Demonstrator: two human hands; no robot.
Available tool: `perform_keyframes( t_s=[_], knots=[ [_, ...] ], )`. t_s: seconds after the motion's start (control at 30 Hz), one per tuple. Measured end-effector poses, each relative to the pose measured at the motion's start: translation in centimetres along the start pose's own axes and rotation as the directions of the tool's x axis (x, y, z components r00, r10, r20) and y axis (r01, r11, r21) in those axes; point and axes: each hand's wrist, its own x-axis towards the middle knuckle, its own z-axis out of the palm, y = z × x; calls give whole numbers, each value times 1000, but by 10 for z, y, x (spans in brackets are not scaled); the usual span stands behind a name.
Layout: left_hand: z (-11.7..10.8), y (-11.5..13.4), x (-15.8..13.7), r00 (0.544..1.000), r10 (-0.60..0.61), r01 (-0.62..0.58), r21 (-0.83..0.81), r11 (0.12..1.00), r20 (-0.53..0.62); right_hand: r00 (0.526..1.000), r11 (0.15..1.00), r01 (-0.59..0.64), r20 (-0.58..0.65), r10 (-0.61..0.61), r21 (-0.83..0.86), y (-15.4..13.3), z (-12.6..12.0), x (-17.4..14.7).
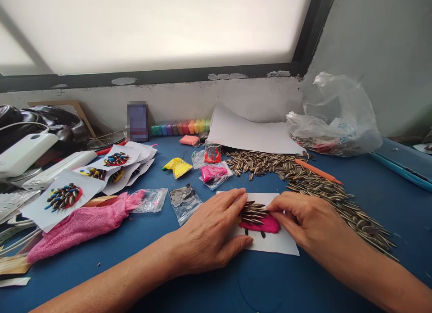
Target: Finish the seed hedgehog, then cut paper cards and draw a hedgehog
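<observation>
A white sheet of paper (pixel 276 244) lies on the blue table in front of me. On it is a magenta clay shape (pixel 270 224) with striped sunflower seeds (pixel 254 214) stuck in rows, and two small dark pieces sit just below it. My left hand (pixel 212 227) rests flat on the paper's left side, fingers stretched and thumb apart, beside the seeds. At the right end of the seed rows, my right hand (pixel 300 214) pinches thumb and forefinger together on a sunflower seed, mostly hidden by the fingertips.
Loose sunflower seeds (pixel 324 187) spread behind and right, with an orange pen (pixel 319 172) on them. Small bags of yellow clay (pixel 177 167), pink clay (pixel 213 172) and black clay (pixel 182 198) lie behind my left hand. Finished seed pictures (pixel 64 198) and a pink cloth (pixel 91 216) are left.
</observation>
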Motion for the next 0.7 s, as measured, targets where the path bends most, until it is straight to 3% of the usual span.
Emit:
perform_keyframes(
  t_s=[0.4, 0.7],
  knots=[
    [0, 1, 1, 1000, 7, -7, 0, 1000, 0, 1000, 1000, 1, 13, -1, -27, 0, -1, 1],
    [1, -2, 1, 1000, 22, -22, -1, 1000, -15, 993, 997, 64, -96, -68, -47, 9, -12, 2]
  ],
)
